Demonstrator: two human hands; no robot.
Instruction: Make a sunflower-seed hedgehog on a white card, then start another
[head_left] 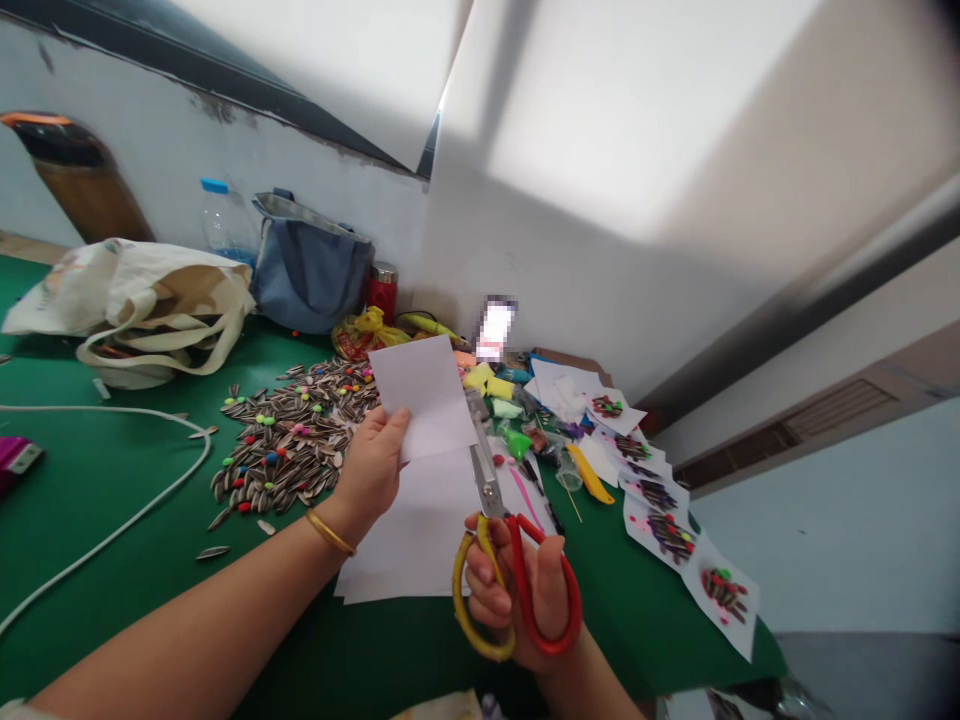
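Note:
My left hand (375, 460) pinches the lower left edge of a white sheet of paper (424, 395), holding it up and tilted. In my right hand (517, 595) is a pair of scissors (489, 492) with one yellow and one red handle loop, my fingers through the loops. The blades are parted and point away from me, close beside the right edge of the raised paper. More white sheets (409, 540) lie beneath on the green table. A large heap of sunflower seeds (292, 440) with colored pieces mixed in spreads to the left.
Several cards decorated with seeds (667, 535) line the right table edge. Modeling clay pieces (495, 388), a yellow tool (590, 475) and a phone (495, 328) sit farther back. A cloth bag (172, 280), a blue bag (311, 265) and a white cable (161, 490) are on the left.

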